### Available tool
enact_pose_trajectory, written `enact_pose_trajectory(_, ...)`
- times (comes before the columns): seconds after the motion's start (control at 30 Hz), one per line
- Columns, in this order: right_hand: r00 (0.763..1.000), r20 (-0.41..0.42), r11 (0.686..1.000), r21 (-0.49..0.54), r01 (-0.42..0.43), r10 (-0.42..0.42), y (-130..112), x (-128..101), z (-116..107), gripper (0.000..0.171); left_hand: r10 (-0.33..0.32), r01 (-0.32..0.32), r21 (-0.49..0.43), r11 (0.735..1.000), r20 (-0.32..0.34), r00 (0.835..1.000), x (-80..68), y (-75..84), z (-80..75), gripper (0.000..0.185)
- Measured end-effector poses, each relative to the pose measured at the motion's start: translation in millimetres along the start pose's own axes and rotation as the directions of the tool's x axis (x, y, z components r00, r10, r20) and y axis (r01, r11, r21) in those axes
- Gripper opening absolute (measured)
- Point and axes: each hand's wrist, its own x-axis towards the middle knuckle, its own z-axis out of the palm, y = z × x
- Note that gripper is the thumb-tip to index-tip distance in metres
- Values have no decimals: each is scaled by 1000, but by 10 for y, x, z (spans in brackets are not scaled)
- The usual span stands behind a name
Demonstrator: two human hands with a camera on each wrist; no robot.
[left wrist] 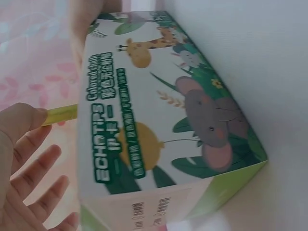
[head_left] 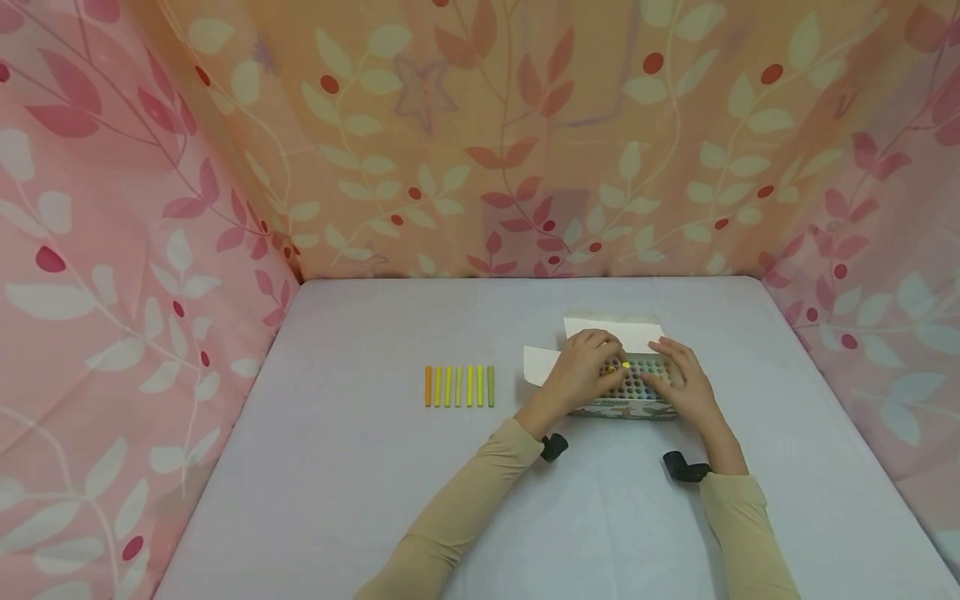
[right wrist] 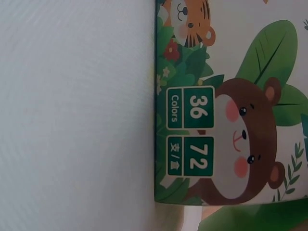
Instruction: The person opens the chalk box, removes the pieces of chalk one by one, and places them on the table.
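Observation:
In the head view, a box of colored chalk (head_left: pixel 626 409) stands right of the middle with its lid raised, showing rows of round holes. My left hand (head_left: pixel 581 367) reaches over its left part. Thumb and index finger pinch a yellow chalk stick (left wrist: pixel 62 114) in the left wrist view, while the other fingers spread apart. Around the right end of the box, my right hand (head_left: pixel 688 387) holds it, thumb over the top and fingers toward the back. The right wrist view mainly shows the printed box side (right wrist: pixel 240 139); the right fingers are largely hidden there.
Left of the box, several chalk sticks (head_left: pixel 459 387), orange, yellow and green, lie in an upright row on the white table (head_left: pixel 337 492). The white lid flap (head_left: pixel 618 333) stands up behind the box, and a side flap (head_left: pixel 538 365) sticks out left. Patterned curtains surround the table.

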Motion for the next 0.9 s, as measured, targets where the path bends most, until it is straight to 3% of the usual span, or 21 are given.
enact_pose_trajectory(0.43, 1000, -8, 1000, 9, 4, -4, 4, 2, 1, 59, -46, 29, -152, 988, -105, 993, -70, 10, -269, 16)
enact_pose_trajectory(0.9, 1000, -9, 1000, 6, 21, -21, -36, -13, -6, 57, -92, 12, -294, 956, -262, 961, -210, -129, -481, 13)
